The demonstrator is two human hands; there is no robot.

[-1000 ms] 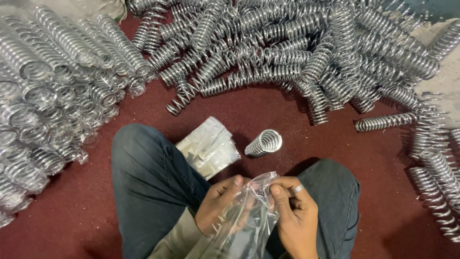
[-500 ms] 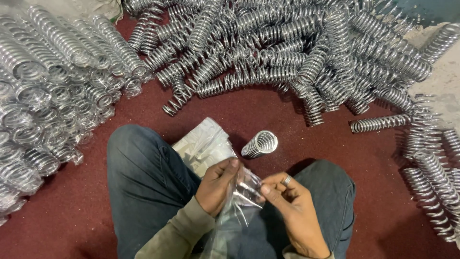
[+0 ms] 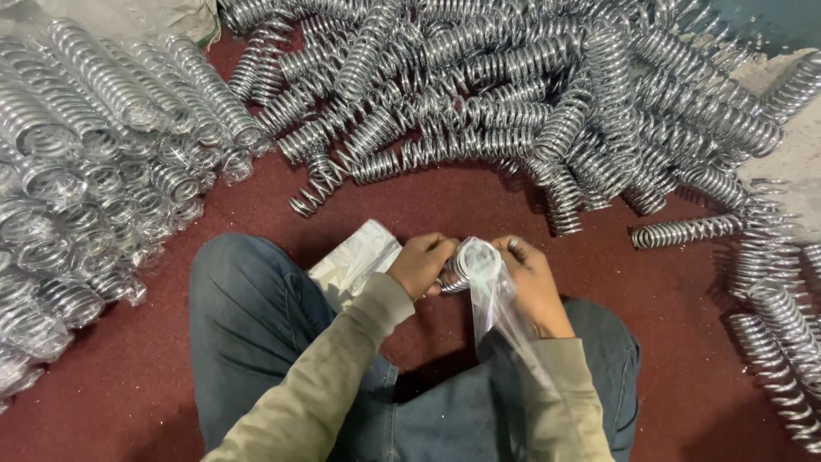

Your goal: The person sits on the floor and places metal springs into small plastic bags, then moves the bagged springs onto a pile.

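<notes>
My left hand (image 3: 421, 262) and my right hand (image 3: 532, 282) meet over a shiny metal coil spring (image 3: 466, 264) that stands on the red floor between my knees. Both hands hold a clear plastic bag (image 3: 505, 318) whose mouth is pulled over the spring's top end. The rest of the bag trails down over my right forearm. My left fingers wrap the spring's side through the plastic. A stack of flat clear bags (image 3: 352, 262) lies just left of my left hand, by my left knee.
A big heap of bare metal springs (image 3: 530, 103) covers the floor ahead and along the right side. Springs wrapped in plastic bags (image 3: 94, 171) are piled at the left. I sit cross-legged in blue jeans (image 3: 256, 334) on the red floor (image 3: 684, 342).
My hands moved forward from my lap with the bag to the upright spring. The bag's mouth now sits over the spring's top.
</notes>
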